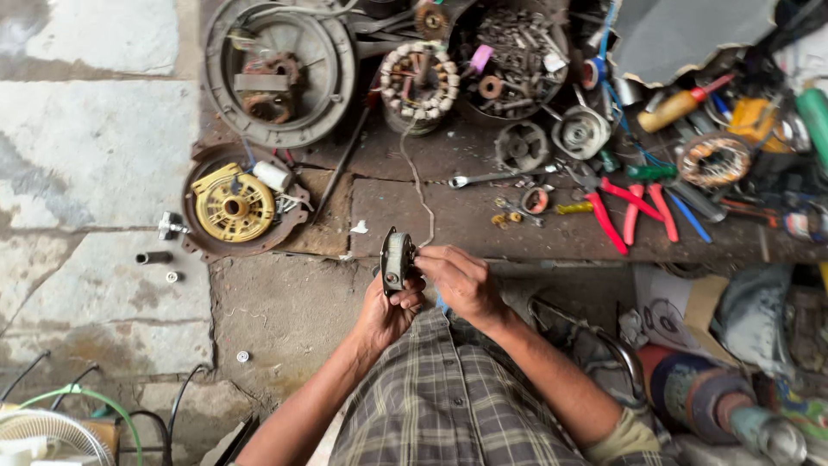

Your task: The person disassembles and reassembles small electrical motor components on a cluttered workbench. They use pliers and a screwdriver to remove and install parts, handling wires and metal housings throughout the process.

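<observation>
Both hands grip one motor stator: left hand (386, 312) underneath, right hand (459, 278) fingers on its edge (397, 261). Round tray (509, 60) holds rusty hardware; desk (448, 216) cluttered, stone floor (95, 155).

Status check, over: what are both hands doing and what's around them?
Left hand grips small round motor part from below. Right hand pinches its edge. Red-handled pliers, wrench, yellow fan hub on the ground beyond. Nothing between hands and part.

Motor part (398, 260) between both hands, pliers (623, 210) on bench behind, fan housing (233, 205) to the left
</observation>
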